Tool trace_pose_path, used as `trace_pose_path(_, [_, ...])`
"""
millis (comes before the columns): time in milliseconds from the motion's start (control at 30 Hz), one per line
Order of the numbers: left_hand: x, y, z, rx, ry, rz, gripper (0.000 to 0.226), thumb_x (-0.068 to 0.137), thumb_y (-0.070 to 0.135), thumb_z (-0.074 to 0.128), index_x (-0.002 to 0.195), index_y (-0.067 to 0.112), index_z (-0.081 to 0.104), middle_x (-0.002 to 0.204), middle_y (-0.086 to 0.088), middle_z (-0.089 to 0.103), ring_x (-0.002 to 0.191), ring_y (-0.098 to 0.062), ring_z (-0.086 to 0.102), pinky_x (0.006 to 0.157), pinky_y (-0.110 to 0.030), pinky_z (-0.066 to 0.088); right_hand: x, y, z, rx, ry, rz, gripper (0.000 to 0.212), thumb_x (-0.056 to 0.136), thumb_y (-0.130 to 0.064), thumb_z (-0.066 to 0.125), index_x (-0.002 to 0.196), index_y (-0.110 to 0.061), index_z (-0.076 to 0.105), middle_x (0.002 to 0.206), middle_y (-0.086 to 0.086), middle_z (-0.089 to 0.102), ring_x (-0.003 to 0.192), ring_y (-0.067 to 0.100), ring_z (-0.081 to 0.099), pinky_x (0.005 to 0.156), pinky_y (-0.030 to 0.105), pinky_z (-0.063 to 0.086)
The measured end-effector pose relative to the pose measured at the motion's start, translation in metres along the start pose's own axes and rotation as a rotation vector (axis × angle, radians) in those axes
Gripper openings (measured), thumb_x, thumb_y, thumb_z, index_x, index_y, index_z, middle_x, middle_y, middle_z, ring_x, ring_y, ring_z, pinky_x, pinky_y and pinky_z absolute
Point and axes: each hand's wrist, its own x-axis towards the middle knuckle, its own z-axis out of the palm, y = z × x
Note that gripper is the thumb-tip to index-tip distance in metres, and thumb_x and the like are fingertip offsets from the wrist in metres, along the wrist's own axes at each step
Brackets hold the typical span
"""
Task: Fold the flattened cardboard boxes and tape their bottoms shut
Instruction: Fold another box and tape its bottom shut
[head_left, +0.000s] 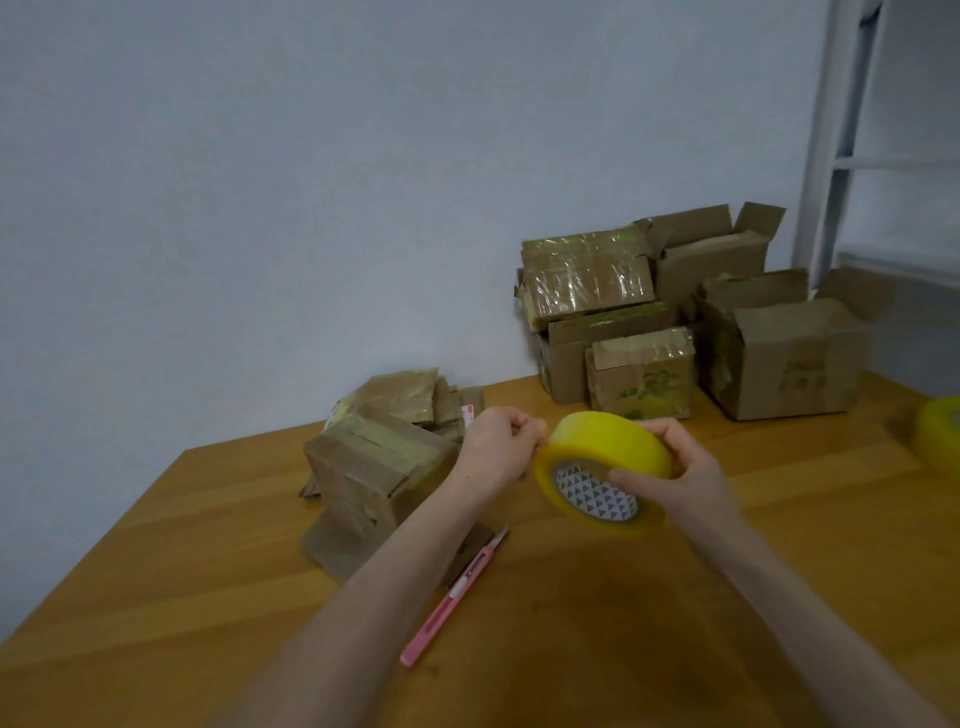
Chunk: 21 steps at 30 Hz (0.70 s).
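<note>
My right hand grips a yellow tape roll above the middle of the wooden table, thumb across its patterned core. My left hand pinches at the roll's left edge, where the tape end lies. Just left of my hands stands a folded brown cardboard box, bottom flaps up, with old tape on it and one flap lying on the table. Behind it lies a stack of flattened boxes.
A pink utility knife lies on the table below my left forearm. Several folded boxes are piled at the back right against the wall. A second yellow tape roll sits at the right edge. A white shelf frame stands behind.
</note>
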Motion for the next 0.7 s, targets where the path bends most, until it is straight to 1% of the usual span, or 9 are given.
trace_pose_path(100, [0.0,0.006,0.003,-0.153,-0.105,-0.08,0.022,0.097,0.026,0.051,0.087,0.009,0.062,0.087,-0.011,0.064,0.07,-0.012,0.057,0.049,-0.018,0.048,-0.003,0.003,-0.01,-0.035,0.061,-0.049,0.041,0.071,-0.009,0.078,0.1,-0.025,0.054,0.104,-0.001,0.057,0.093,0.013,0.059,0.064,0.028,0.054])
trace_pose_path(133, [-0.001,0.006,0.005,-0.143,-0.153,-0.082,0.028,0.096,0.029,0.052,0.089,0.005,0.065,0.084,-0.009,0.062,0.07,-0.011,0.057,0.05,-0.017,0.05,-0.004,0.003,-0.012,-0.057,0.078,-0.075,0.042,0.07,-0.009,0.079,0.099,-0.026,0.053,0.103,-0.003,0.057,0.091,0.009,0.058,0.062,0.025,0.053])
trace_pose_path(200, [-0.002,0.006,0.009,-0.135,-0.185,-0.061,0.033,0.094,0.031,0.056,0.09,0.0,0.069,0.079,-0.006,0.062,0.072,-0.01,0.06,0.061,-0.023,0.057,-0.005,0.003,-0.015,-0.101,0.092,-0.123,0.044,0.069,-0.01,0.08,0.098,-0.028,0.052,0.101,-0.006,0.056,0.089,0.007,0.058,0.062,0.025,0.054])
trace_pose_path(267, [-0.002,0.008,0.013,-0.188,-0.139,-0.046,0.023,0.091,0.025,0.061,0.09,0.005,0.071,0.081,-0.005,0.064,0.077,-0.011,0.063,0.065,-0.025,0.059,-0.005,0.004,-0.016,-0.137,0.097,-0.15,0.048,0.068,-0.01,0.081,0.098,-0.031,0.05,0.102,-0.009,0.054,0.092,0.01,0.057,0.066,0.031,0.056])
trace_pose_path(367, [0.0,0.01,0.017,-0.258,-0.098,-0.062,0.011,0.087,0.016,0.066,0.091,0.008,0.071,0.088,-0.008,0.067,0.081,-0.012,0.065,0.062,-0.023,0.058,-0.007,0.006,-0.017,-0.162,0.102,-0.174,0.05,0.068,-0.009,0.081,0.097,-0.034,0.049,0.103,-0.011,0.054,0.094,0.012,0.056,0.069,0.037,0.056])
trace_pose_path(433, [0.0,0.01,0.016,-0.324,-0.113,-0.11,0.006,0.085,0.014,0.068,0.086,0.009,0.071,0.088,-0.008,0.067,0.079,-0.012,0.064,0.059,-0.022,0.057,-0.007,0.007,-0.017,-0.173,0.111,-0.195,0.05,0.068,-0.012,0.083,0.097,-0.035,0.049,0.102,-0.012,0.054,0.094,0.011,0.056,0.069,0.037,0.055])
trace_pose_path(500, [-0.001,0.012,0.014,-0.383,-0.137,-0.153,0.006,0.085,0.016,0.068,0.088,0.012,0.07,0.089,-0.006,0.066,0.079,-0.011,0.063,0.058,-0.02,0.055,-0.008,0.009,-0.016,-0.178,0.106,-0.217,0.05,0.065,-0.023,0.084,0.098,-0.037,0.05,0.102,-0.015,0.055,0.095,0.009,0.055,0.068,0.031,0.053])
trace_pose_path(600, [0.003,0.016,0.013,-0.329,-0.156,-0.13,0.018,0.091,0.023,0.062,0.107,0.019,0.068,0.099,-0.001,0.062,0.087,-0.012,0.057,0.058,-0.02,0.05,-0.01,0.007,-0.012,-0.214,0.089,-0.246,0.053,0.055,-0.051,0.074,0.1,-0.041,0.048,0.103,-0.022,0.054,0.096,0.001,0.054,0.067,0.021,0.05])
trace_pose_path(700, [0.004,0.018,0.015,-0.322,-0.142,-0.071,0.022,0.094,0.022,0.056,0.112,0.022,0.069,0.112,0.0,0.063,0.103,-0.016,0.056,0.065,-0.021,0.049,-0.01,0.005,-0.008,-0.238,0.087,-0.262,0.055,0.055,-0.055,0.072,0.102,-0.041,0.047,0.106,-0.019,0.053,0.097,0.003,0.053,0.068,0.025,0.052])
